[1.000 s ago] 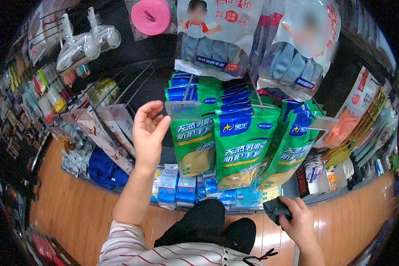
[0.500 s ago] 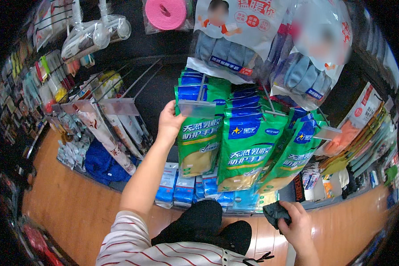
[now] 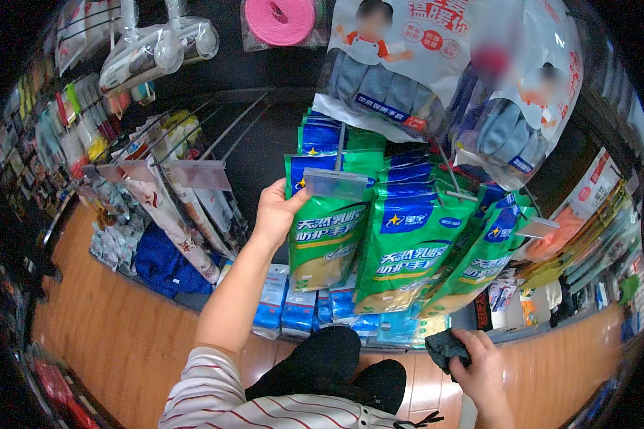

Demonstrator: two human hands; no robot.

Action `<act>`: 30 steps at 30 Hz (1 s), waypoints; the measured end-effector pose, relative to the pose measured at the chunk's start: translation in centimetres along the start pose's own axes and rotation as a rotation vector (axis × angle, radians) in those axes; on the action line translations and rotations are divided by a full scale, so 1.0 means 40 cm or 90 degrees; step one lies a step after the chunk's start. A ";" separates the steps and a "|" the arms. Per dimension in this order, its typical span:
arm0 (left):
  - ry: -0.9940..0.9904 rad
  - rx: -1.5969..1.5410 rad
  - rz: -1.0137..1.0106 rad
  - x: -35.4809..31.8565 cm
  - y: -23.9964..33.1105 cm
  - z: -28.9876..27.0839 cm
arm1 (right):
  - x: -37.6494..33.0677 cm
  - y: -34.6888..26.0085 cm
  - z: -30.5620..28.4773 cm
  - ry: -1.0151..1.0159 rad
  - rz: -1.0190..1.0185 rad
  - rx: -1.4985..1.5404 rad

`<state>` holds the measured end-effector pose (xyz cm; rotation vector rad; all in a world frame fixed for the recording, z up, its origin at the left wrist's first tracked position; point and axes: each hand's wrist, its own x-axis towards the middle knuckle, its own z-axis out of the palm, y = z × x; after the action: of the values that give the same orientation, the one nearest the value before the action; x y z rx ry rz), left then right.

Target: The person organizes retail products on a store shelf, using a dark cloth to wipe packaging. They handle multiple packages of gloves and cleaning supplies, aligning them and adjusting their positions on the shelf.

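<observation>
At the left hanging column, the upper left edge of the front green packet (image 3: 327, 247) is pinched by the left hand (image 3: 273, 214), beside a clear tag holder (image 3: 336, 184). Low at right, a bunched dark cloth (image 3: 446, 346) is gripped by the right hand (image 3: 484, 363). More green packets (image 3: 402, 250) are hung rightward; grey glove packs (image 3: 383, 82) are hung above; blue packs (image 3: 298, 312) are seen below.

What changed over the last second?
Left hand moved right, from open beside the left green packet to pinching its upper left edge. That packet's top now stands farther forward from those behind it. The whole view also shifted slightly.

Unchanged: right hand holds the dark cloth low; the middle green packet hangs in place.
</observation>
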<state>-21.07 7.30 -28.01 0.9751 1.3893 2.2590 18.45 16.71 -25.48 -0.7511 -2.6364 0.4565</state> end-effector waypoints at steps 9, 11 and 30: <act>0.046 -0.097 -0.008 0.053 0.015 -0.016 | 0.008 -0.003 0.003 -0.004 -0.002 0.001; 0.051 -0.011 0.016 0.091 -0.018 -0.038 | 0.012 -0.010 0.000 -0.009 -0.005 0.000; -0.038 0.062 -0.017 0.043 -0.012 -0.022 | 0.014 -0.010 0.007 -0.013 0.007 -0.021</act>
<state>-22.96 7.95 -28.02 1.0392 1.4894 2.1420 17.70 16.63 -25.42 -0.7745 -2.6659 0.4264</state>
